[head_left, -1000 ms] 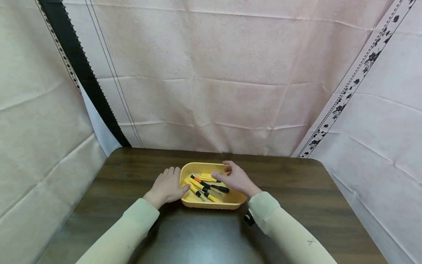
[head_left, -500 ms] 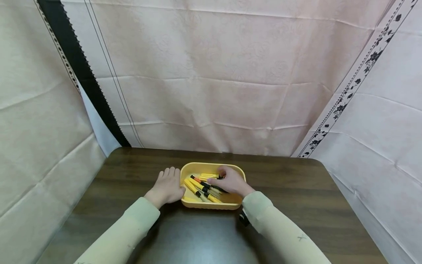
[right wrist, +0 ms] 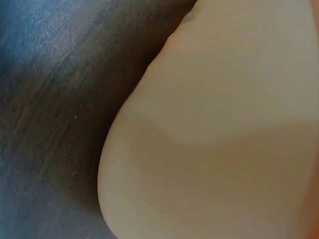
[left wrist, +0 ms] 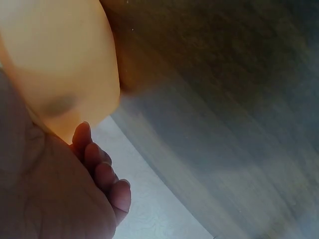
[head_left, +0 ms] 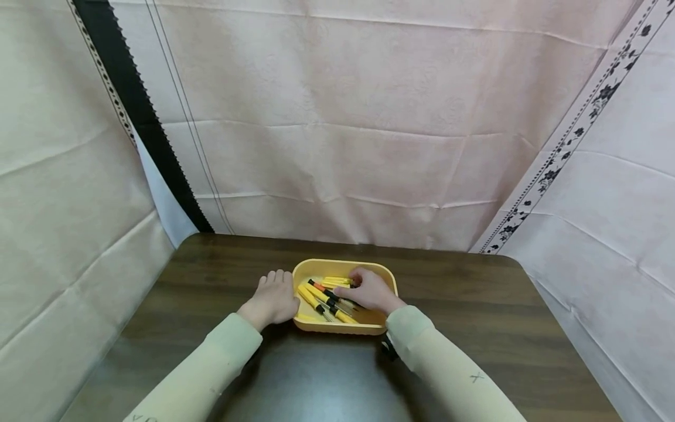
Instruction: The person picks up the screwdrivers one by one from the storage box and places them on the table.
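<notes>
A yellow tray (head_left: 341, 329) stands on the table with several yellow-and-black handled screwdrivers (head_left: 313, 298) lying in a loose pile inside. My left hand (head_left: 275, 300) rests along the tray's left side, fingers pointing away from me. In the left wrist view this hand (left wrist: 55, 184) lies against the tray's translucent wall (left wrist: 60, 50). My right hand (head_left: 371, 290) is over the right half of the tray, thumb and curved fingers down among the screwdrivers. I cannot tell whether it grips one, since the hand hides what lies under it.
The dark wooden table (head_left: 237, 252) reaches out on all sides of the tray. Behind it hangs a pale cloth (head_left: 337, 146), with more cloth at the left and right. A large blurred pale surface (right wrist: 214, 124) fills most of the right wrist view.
My right hand has moved left and lower into the tray, over the black-handled screwdriver seen earlier. The left thumb has drawn back from inside the tray's rim. The head view has shifted slightly.
</notes>
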`<state>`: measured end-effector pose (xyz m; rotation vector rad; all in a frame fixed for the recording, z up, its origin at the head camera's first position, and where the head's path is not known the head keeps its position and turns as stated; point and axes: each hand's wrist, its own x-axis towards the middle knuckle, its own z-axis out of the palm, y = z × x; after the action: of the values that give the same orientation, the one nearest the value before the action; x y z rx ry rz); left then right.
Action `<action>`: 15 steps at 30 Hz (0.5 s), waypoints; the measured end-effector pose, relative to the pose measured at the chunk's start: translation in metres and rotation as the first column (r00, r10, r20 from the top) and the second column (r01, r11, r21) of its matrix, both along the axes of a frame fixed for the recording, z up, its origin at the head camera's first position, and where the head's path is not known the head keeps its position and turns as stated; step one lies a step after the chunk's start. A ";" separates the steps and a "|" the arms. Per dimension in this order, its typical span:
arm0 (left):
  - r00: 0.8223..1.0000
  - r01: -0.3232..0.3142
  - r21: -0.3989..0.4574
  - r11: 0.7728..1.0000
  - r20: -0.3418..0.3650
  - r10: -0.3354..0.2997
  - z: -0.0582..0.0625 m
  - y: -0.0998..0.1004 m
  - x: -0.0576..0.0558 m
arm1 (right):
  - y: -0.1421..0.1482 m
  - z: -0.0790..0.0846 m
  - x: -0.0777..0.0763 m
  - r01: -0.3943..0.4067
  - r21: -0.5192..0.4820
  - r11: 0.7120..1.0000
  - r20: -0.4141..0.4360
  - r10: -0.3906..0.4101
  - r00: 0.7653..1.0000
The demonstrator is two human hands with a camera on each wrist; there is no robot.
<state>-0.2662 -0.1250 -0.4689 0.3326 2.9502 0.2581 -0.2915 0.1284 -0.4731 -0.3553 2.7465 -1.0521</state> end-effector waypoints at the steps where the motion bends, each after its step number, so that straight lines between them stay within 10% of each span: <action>1: 1.000 0.000 -0.001 1.000 0.003 0.000 0.000 0.001 0.000 | 0.000 -0.001 0.000 0.000 0.001 1.000 0.001 0.000 1.000; 15: 1.000 -0.001 0.002 1.000 0.004 0.001 0.001 0.000 -0.001 | -0.008 -0.013 -0.010 0.075 -0.098 0.992 0.046 -0.071 0.996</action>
<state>-0.2669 -0.1252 -0.4681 0.3311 2.9467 0.2612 -0.3013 0.1206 -0.4864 -0.2448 2.6953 -1.2037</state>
